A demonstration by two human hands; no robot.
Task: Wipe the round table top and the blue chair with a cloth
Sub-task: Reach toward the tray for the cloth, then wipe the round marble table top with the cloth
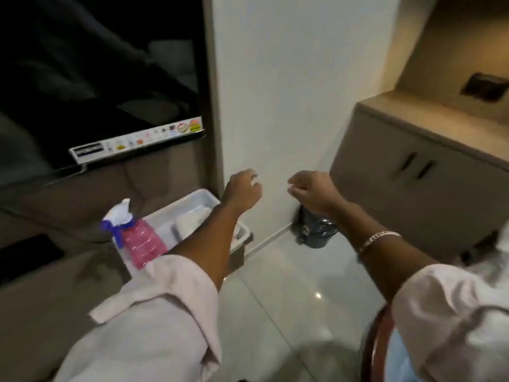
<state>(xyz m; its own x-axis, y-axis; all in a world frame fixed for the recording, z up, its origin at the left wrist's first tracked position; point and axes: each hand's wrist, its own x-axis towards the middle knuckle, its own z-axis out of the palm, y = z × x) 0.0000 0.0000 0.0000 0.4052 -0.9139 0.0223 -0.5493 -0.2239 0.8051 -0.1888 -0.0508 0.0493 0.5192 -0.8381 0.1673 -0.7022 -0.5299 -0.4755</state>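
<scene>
My left hand (242, 190) and my right hand (311, 193) hang in front of a white wall, both with fingers loosely curled and nothing in them. Below my left forearm sits a white tray (192, 205) on a low counter. Inside it lies a folded white cloth (190, 221). A pink spray bottle (140, 241) with a white and blue trigger lies at the tray's near end. At the bottom right, a curved dark wooden rim with a pale blue surface (396, 357) shows under my right sleeve; I cannot tell if it is the chair or the table.
A dark TV screen (96, 78) with a sticker strip fills the upper left. A small bin with a dark liner (314, 227) stands on the glossy tiled floor by the wall. A beige cabinet (424, 172) with two handles stands at the right.
</scene>
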